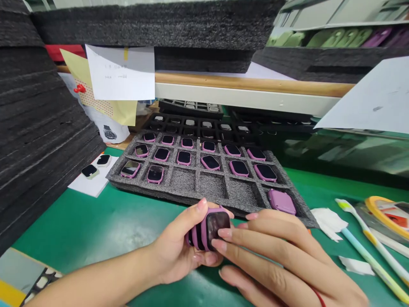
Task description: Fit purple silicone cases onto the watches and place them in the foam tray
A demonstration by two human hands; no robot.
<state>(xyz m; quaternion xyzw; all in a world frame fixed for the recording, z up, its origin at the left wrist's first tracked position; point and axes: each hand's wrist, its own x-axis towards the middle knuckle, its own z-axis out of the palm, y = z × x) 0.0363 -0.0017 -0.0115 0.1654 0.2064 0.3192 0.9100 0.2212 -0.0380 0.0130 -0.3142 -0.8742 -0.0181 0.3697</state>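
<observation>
My left hand [179, 238] is closed around a short stack of purple smartwatch bodies [217, 224] without straps, pressed face to back. The front one turns its dark screen to the right. Fingertips of my right hand [281, 251] rest on that screen; its fingers are stretched out and slightly apart, holding nothing. Just beyond the hands lies a black foam tray [153, 192] of square pockets, most filled with purple watch bodies, screens up. In its near row, three middle pockets are bare, and a watch body [282, 201] at the right end lies back up.
Black foam trays [38, 94] are piled at the left; a shelf [243, 91] crosses above. Two pale watch bodies [90, 171] lie on white paper at left. Toothbrushes [373, 251], crumpled tissue [329, 221] and a yellow tape roll [380, 204] are at right.
</observation>
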